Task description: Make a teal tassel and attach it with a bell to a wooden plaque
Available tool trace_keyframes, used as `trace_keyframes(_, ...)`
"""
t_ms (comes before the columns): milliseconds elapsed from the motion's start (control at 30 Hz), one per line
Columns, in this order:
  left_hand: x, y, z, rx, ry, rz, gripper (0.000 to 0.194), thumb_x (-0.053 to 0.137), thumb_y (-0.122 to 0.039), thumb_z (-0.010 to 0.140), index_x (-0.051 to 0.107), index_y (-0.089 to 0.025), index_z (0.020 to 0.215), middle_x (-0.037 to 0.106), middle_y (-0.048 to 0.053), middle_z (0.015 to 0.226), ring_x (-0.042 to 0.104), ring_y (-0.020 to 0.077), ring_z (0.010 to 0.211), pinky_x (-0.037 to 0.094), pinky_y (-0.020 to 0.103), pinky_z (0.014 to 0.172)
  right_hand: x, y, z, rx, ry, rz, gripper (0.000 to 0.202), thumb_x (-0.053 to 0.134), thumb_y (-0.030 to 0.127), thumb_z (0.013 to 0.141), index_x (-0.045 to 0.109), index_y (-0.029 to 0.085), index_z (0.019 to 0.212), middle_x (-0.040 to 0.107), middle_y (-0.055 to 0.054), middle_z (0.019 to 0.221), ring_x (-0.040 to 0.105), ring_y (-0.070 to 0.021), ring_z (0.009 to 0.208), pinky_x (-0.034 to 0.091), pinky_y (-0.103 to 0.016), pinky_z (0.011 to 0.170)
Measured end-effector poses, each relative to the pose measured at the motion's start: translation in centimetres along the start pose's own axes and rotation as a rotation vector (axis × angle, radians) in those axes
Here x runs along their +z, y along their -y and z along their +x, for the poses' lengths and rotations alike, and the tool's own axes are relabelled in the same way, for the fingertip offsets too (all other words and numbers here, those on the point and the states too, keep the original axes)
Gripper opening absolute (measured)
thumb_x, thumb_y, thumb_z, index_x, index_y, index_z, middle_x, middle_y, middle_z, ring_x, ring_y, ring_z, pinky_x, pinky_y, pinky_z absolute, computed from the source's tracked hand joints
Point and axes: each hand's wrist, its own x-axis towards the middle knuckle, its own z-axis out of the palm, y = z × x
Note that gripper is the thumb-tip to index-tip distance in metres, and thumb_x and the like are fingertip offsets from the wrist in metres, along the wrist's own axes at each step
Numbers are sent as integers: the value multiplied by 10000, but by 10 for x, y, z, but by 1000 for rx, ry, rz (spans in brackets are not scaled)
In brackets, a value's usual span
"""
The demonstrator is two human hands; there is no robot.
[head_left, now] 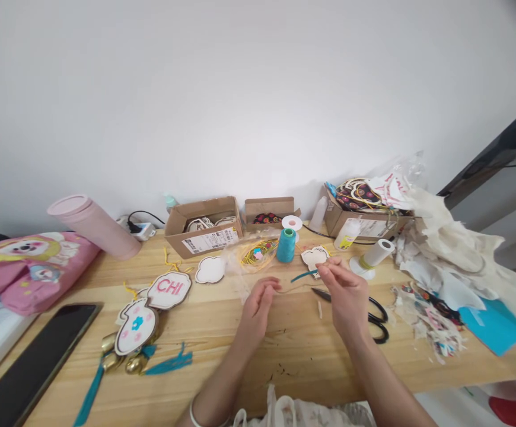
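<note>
Right grip (346, 299): thumb and fingertips pressed together, pinching one end of a teal strip (303, 276). The strip's loose end points left, over the middle of the worktop (222, 326). Left grip (256, 305): fingers curled, thumb close to forefinger, at the left end of a thin thread (297, 290) that runs across toward my right grip. The thread is faint here; I cannot tell whether my left fingertips pinch it.

Just beyond the strip, a white tag (314, 256) lies partly behind my right fingers. Left of that tag, the teal spool (286, 246) stands upright. Scissors (377, 323) lie under and beside my right grip, blades to the left, black handles to the right.

Farther left: a blank tag (210, 270), then the CHI tag (169, 290), which overlaps the flower tag (136, 326) on its near side. Brass bells (134, 364) lie at the flower tag's near edge, a teal tassel (169, 363) to their right. Phone (38, 362) at near left.

Far side, by the wall: an open box (203, 242) of tags. Right: an upright white roll (379, 253), fabric scraps (436, 326) and a blue sheet (493, 323).
</note>
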Motion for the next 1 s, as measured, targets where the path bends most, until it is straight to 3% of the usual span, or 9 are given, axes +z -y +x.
trace_keyframes(67,1,2,-1,-83,29,-78,310,396,-383,821,620,-170,822,619,69,815,550,176,805,428,317,736,3,4,-5,-145,42,-158,72,607,236,701,676,250,717,426,-7,687,420,-135,664,355,-268,574)
trace_keyframes(133,3,1,-4,-195,183,-270,349,401,-415,813,641,-163,811,626,73,759,563,172,743,442,320,694,6,2,-15,-285,119,-292,111,594,213,710,685,271,734,437,-12,683,424,-137,649,357,-272,558)
trace_keyframes(200,6,-1,-6,-319,313,-537,352,424,-439,797,647,-170,838,639,88,828,579,184,780,452,341,705,8,-6,-27,-400,197,-394,151,589,178,715,687,286,753,460,-19,707,440,-140,666,372,-282,580)
trace_keyframes(300,8,-3,-7,-466,371,-835,264,542,-394,742,655,-179,844,624,100,976,580,200,853,454,362,741,6,-17,-41,-494,259,-477,205,581,128,719,679,287,802,483,-25,748,471,-141,714,390,-293,625)
trace_keyframes(433,8,-6,-4,-575,266,-914,142,637,-274,682,678,-153,745,628,92,970,573,160,821,455,293,720,3,-17,-48,-581,240,-498,202,569,110,729,656,269,818,467,2,682,460,-113,649,372,-262,580)
trace_keyframes(600,4,-14,5,-574,56,-815,114,693,-225,616,685,-127,673,640,70,942,556,101,765,436,226,738,0,-12,-55,-714,233,-479,167,575,82,716,643,221,779,433,20,614,396,-92,580,326,-234,538)
trace_keyframes(800,5,-23,4,-614,87,-821,151,671,-239,645,668,-107,718,640,41,751,569,81,666,447,240,742,-3,-22,-68,-720,300,-534,256,556,22,699,632,214,849,453,9,620,380,-98,596,326,-215,536)
trace_keyframes(900,9,-29,2,-606,85,-835,142,666,-259,648,636,-125,679,616,10,692,538,51,571,457,204,636,-14,-33,-66,-640,376,-614,235,526,68,728,630,241,849,515,-12,690,432,-120,647,367,-238,573)
trace_keyframes(1000,8,-32,2,-523,17,-695,176,667,-293,635,609,-127,650,570,-17,592,457,28,471,381,146,464,-46,-46,-54,-462,418,-753,251,497,139,739,612,248,933,562,-52,866,496,-173,789,418,-314,671)
